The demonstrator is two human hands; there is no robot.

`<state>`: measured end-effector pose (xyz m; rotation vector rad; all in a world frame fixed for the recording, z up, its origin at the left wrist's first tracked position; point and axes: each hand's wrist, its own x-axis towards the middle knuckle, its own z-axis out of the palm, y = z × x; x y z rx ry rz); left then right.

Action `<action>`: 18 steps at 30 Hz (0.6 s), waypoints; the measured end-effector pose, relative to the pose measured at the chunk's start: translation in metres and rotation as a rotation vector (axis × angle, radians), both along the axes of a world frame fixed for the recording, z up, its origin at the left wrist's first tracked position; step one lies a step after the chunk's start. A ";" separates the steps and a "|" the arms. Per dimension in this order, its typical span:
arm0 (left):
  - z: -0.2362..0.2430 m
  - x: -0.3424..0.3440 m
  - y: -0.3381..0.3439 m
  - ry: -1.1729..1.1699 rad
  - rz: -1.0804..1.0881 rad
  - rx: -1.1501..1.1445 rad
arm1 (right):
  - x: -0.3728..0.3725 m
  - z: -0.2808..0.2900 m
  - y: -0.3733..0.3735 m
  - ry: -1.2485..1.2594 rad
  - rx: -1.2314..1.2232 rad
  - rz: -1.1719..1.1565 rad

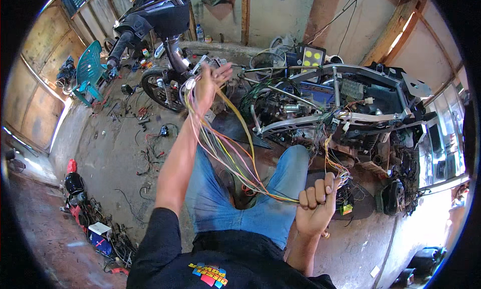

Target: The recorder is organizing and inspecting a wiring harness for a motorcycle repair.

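Observation:
My left hand [209,86] is raised beside the scooter's front end [176,51], its fingers stretched out and apart. Long loose coloured wires [235,164] hang against it, with a pale end [191,84] at its left; whether they loop over the thumb I cannot tell. At lower right my right hand [315,199] is closed round the same bundle. Just beyond it, more wiring [331,156] hangs from the bare silver motorbike frame [355,117], which carries engine parts. Both my knees, in blue jeans [293,171], are under the stretched wires.
A front wheel [150,88] stands behind my left forearm. A green plastic chair [90,71] is at back left. Tools and cables [153,149] lie on the concrete floor [95,154], with a black helmet [74,184] and clutter at left. A dark seat-like piece [361,204] lies at right.

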<state>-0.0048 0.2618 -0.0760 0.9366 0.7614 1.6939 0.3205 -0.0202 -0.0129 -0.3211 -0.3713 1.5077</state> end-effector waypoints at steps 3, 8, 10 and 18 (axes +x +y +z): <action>0.054 0.008 0.010 0.236 -0.044 0.090 | -0.002 0.003 -0.005 -0.019 0.009 -0.011; 0.018 -0.022 0.019 0.691 0.154 -0.045 | -0.002 0.002 -0.007 -0.004 0.009 -0.022; 0.002 -0.019 0.008 0.777 0.053 -0.183 | -0.001 -0.004 -0.010 -0.031 -0.020 -0.048; 0.010 0.018 -0.096 0.831 0.030 0.152 | 0.008 -0.029 -0.012 -0.086 -0.185 -0.009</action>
